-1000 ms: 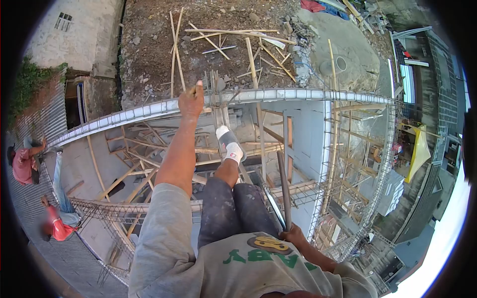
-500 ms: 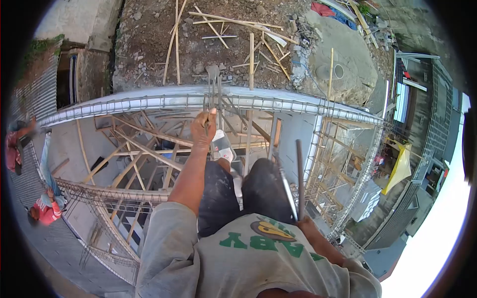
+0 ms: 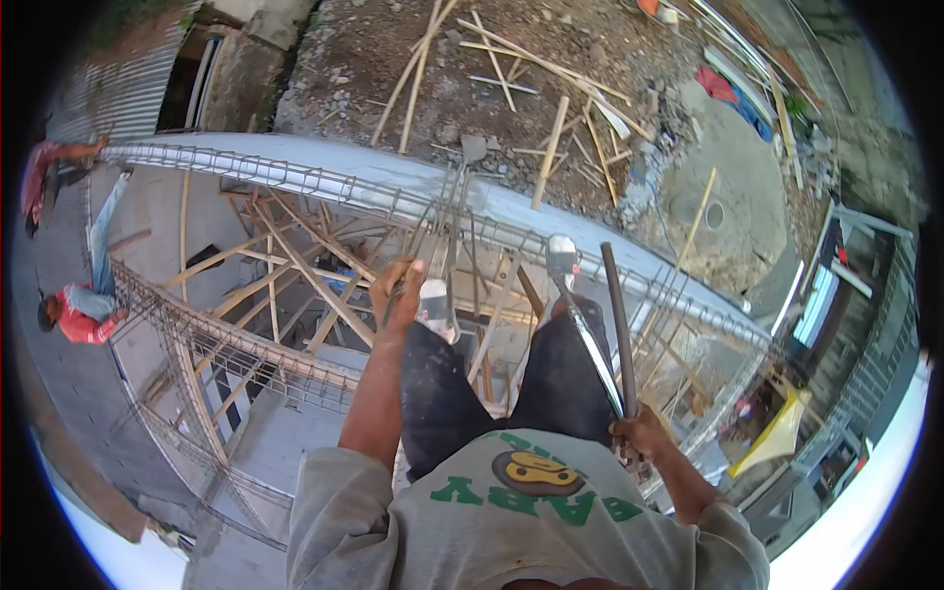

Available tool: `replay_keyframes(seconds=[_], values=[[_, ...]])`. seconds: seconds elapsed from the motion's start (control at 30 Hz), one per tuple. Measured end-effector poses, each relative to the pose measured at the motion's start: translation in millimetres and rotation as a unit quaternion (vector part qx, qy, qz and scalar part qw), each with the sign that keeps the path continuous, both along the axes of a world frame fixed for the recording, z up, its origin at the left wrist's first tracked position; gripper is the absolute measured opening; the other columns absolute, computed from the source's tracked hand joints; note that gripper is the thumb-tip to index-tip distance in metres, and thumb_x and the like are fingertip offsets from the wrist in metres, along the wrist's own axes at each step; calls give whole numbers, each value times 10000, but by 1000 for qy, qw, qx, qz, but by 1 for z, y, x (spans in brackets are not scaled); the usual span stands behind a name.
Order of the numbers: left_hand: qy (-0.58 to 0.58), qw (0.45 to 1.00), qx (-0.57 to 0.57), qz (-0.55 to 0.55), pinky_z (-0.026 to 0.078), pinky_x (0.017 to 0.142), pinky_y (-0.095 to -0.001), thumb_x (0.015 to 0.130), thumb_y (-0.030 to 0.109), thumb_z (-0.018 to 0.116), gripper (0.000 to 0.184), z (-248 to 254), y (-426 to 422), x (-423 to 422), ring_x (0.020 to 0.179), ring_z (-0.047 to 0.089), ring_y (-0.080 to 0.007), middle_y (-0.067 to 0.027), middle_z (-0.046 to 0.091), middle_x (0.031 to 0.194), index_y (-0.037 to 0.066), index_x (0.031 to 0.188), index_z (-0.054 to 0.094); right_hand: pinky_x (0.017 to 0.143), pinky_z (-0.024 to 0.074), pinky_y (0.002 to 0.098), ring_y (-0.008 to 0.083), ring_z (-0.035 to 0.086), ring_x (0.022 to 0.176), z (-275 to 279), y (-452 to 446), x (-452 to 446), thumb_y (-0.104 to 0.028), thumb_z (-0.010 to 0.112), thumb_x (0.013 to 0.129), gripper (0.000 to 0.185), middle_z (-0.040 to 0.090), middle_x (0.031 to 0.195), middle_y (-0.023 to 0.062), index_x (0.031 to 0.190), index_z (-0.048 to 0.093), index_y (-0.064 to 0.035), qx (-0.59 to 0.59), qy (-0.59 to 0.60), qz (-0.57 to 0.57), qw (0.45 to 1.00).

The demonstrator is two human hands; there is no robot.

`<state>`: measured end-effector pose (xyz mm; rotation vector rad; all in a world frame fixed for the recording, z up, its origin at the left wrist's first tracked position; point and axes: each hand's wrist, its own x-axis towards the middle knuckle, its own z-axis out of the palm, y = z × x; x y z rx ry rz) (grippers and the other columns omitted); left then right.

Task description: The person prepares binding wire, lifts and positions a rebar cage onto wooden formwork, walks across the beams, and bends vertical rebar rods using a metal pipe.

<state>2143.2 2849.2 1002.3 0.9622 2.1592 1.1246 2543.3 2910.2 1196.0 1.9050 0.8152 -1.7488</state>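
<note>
My left hand (image 3: 398, 292) is closed around a thin steel bar, just short of a cluster of upright rebar (image 3: 454, 211) that rises from the beam's reinforcement cage (image 3: 354, 190). Low on the right, my right hand (image 3: 639, 433) grips the near ends of a shiny metal bar (image 3: 596, 349) and a dark rod (image 3: 617, 315). These two spread apart away from the hand; whether they are joined there I cannot tell. My light-toed shoes (image 3: 436, 303) are below, between the hands and the beam.
Timber props (image 3: 305, 275) criss-cross below, with a deep drop between. A second rebar cage (image 3: 236, 359) runs on the left. One person in red (image 3: 84, 313) sits there, and another person (image 3: 44, 177) is farther up. Rubble and planks (image 3: 546, 157) lie beyond the beam.
The view has swung, tilting the beam down to the right. My left hand has drawn back from the upright rebar. My right hand has come further into view with the bar and rod.
</note>
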Motion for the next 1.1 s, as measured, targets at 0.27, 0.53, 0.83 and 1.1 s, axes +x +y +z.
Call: replay_keyframes(seconds=[0.27, 0.53, 0.83, 1.1], values=[[-137, 963, -25, 229, 423, 838, -297, 864, 306, 609, 359, 4, 6, 27, 932, 565, -165, -93, 643, 898, -33, 982, 599, 413, 399, 282, 136, 512, 469, -145, 170, -27, -73, 575, 717, 358, 539, 590, 69, 1045, 475, 26, 23, 139, 94, 986], [-357, 905, -104, 210, 380, 979, -326, 932, 453, 411, 600, -72, -40, 60, 1158, 476, -231, -179, 521, 1230, -5, 1318, 386, 374, 353, 279, 133, 485, 437, -263, 217, -105, -114, 569, 720, 290, 559, 595, 83, 956, 492, 35, 6, 250, 124, 960], [-258, 950, -175, 7, 309, 1024, -329, 949, 378, 410, 534, -111, 33, 16, 1223, 426, -232, -157, 475, 1298, -8, 1319, 397, 471, 435, 254, 132, 556, 558, -306, 193, -197, -92, 615, 713, 288, 561, 704, 63, 969, 511, -8, -21, 402, 104, 909], [-498, 867, 19, -21, 350, 1015, -418, 830, 627, 457, 843, -95, 122, 12, 1201, 438, -269, -202, 450, 1285, -31, 1340, 326, 614, 475, 351, 205, 592, 636, -313, 167, -236, -250, 635, 692, 435, 603, 715, 118, 1011, 541, 30, 136, 453, 313, 824]])
